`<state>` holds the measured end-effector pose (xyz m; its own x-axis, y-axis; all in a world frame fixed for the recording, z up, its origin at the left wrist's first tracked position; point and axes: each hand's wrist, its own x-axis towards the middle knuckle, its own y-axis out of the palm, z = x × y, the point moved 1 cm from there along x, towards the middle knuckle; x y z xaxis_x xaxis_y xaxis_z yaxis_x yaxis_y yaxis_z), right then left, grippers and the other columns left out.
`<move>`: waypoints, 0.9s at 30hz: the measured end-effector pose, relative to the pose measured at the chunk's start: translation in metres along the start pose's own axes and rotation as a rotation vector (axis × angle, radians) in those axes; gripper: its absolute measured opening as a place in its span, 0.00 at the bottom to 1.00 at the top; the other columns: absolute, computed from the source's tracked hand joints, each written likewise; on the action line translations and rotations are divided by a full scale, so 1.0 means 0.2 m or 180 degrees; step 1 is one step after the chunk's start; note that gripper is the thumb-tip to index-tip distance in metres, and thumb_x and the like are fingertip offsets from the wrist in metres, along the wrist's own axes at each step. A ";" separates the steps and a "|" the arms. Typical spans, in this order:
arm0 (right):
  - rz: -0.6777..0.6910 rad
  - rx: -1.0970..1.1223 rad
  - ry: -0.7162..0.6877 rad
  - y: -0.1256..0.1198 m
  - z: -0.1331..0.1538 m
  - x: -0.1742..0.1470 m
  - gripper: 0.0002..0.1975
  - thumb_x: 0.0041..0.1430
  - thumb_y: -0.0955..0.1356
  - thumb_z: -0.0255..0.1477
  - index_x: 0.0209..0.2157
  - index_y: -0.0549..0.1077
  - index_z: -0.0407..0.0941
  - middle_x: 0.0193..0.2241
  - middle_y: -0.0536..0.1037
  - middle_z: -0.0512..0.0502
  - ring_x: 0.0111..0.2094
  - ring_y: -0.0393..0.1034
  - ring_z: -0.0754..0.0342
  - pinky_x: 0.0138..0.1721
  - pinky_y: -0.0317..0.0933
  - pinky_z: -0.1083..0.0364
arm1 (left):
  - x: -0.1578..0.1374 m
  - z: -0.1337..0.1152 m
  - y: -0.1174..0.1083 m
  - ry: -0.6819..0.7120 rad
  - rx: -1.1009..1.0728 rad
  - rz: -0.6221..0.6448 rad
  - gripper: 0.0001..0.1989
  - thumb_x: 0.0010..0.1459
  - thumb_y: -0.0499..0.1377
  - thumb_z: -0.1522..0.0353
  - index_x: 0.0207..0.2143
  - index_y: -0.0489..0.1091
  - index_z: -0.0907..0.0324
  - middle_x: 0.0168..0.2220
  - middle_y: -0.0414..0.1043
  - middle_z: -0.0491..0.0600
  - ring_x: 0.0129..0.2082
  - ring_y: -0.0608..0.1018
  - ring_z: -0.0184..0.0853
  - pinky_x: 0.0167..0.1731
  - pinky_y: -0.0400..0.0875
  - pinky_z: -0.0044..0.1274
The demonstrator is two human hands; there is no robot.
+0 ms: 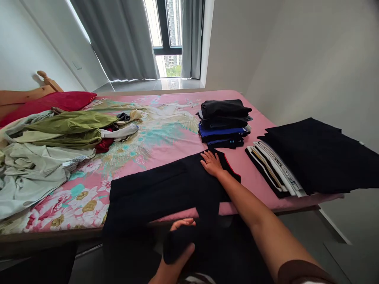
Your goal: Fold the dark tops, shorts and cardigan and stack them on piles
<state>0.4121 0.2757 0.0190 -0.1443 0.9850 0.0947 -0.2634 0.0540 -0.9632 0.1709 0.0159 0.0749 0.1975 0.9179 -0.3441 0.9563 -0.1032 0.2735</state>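
Observation:
A dark black garment (154,185), apparently a long-sleeved top, lies flat on the bed with its left end hanging past the front edge. Thin red trim shows along its right end. My right hand (211,162) rests palm down on the cloth near that trim, fingers spread. Below the bed's edge, my left hand (180,242) grips a sleeve-like part of the same garment, fingers behind it and thumb in front. The cloth covers part of that hand.
A folded stack of dark and blue clothes (223,124) sits behind my right hand. Farther right, large black cloths (319,157) lie over folded clothes (275,169). Loose green and pale clothes (68,130) heap up on the left beside a red pillow (59,101). Floral bedding (166,138) covers the bed.

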 end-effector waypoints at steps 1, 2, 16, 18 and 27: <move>-0.0013 0.0011 0.0000 0.00 -0.01 0.00 0.27 0.65 0.52 0.42 0.62 0.55 0.49 0.63 0.54 0.48 0.65 0.37 0.49 0.62 0.29 0.41 | -0.05 0.00 -0.02 -0.0009 -0.0042 -0.0049 0.26 0.40 0.67 0.55 0.42 0.71 0.55 0.48 0.71 0.54 0.55 0.66 0.49 0.57 0.58 0.38; -0.0030 0.0017 0.0007 -0.01 -0.01 0.00 0.27 0.65 0.52 0.42 0.62 0.55 0.49 0.63 0.54 0.48 0.65 0.37 0.49 0.62 0.29 0.41 | -0.10 0.00 -0.03 -0.0053 -0.0120 -0.0030 0.29 0.41 0.67 0.55 0.46 0.69 0.55 0.48 0.71 0.54 0.55 0.67 0.50 0.56 0.60 0.39; 0.0231 0.0354 0.0333 -0.12 0.06 -0.02 0.26 0.63 0.57 0.38 0.61 0.56 0.45 0.63 0.52 0.44 0.65 0.38 0.46 0.62 0.31 0.39 | -0.26 0.00 0.05 -0.1718 -0.0953 0.0772 0.21 0.53 0.59 0.56 0.44 0.73 0.59 0.38 0.77 0.52 0.42 0.77 0.41 0.42 0.70 0.28; -0.0039 0.0626 0.0392 -0.19 0.10 -0.08 0.27 0.62 0.59 0.36 0.60 0.57 0.42 0.62 0.55 0.41 0.63 0.43 0.46 0.61 0.39 0.41 | -0.26 -0.01 0.09 -0.1542 -0.0968 0.0984 0.21 0.46 0.65 0.66 0.45 0.73 0.61 0.38 0.77 0.53 0.40 0.78 0.42 0.42 0.70 0.29; -0.1446 0.3992 0.2136 -0.25 0.26 -1.16 0.23 0.52 0.66 0.48 0.41 0.69 0.45 0.35 0.74 0.46 0.35 0.68 0.54 0.32 0.65 0.56 | -0.25 0.00 0.19 -0.1475 -0.1202 0.0786 0.15 0.50 0.63 0.66 0.40 0.73 0.63 0.38 0.78 0.54 0.39 0.79 0.41 0.46 0.69 0.30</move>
<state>0.4088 0.0351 0.0589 0.5353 0.8319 -0.1462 -0.8419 0.5394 -0.0135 0.1982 -0.0344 0.1024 0.5554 0.6150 -0.5596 0.7459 -0.0709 0.6623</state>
